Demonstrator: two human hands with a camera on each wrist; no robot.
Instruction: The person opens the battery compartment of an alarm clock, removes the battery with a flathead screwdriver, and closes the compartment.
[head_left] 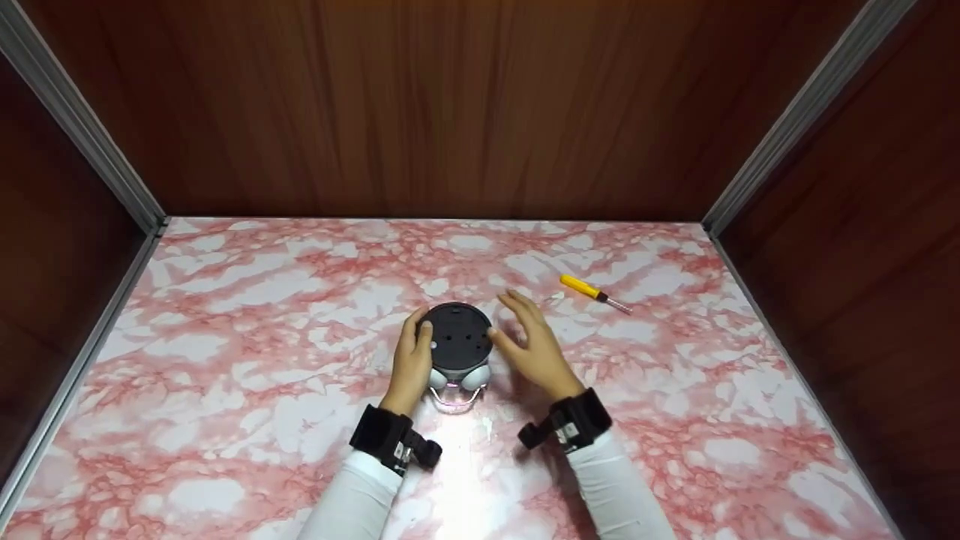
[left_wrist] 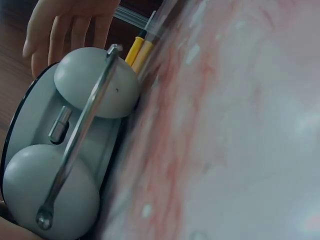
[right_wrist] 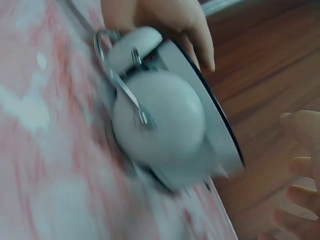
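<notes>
A twin-bell alarm clock [head_left: 457, 337] stands at mid-table with its round black back facing up. Its two pale grey bells [left_wrist: 50, 190] and curved metal handle [left_wrist: 80, 135] point toward the person. My left hand [head_left: 412, 358] grips the clock's left side, thumb on the edge of the black back. Beside the right edge is my right hand [head_left: 534, 346], fingers spread and holding nothing. Its thumb tip is close to the rim in the head view; whether it touches cannot be told, but the right wrist view shows the hand apart from the clock.
A screwdriver with a yellow handle [head_left: 581, 286] lies on the table behind and right of the right hand. The tabletop [head_left: 225, 420] has a red and white marbled pattern. Brown wood-grain panels [head_left: 450, 112] with grey metal corner strips enclose the back and sides.
</notes>
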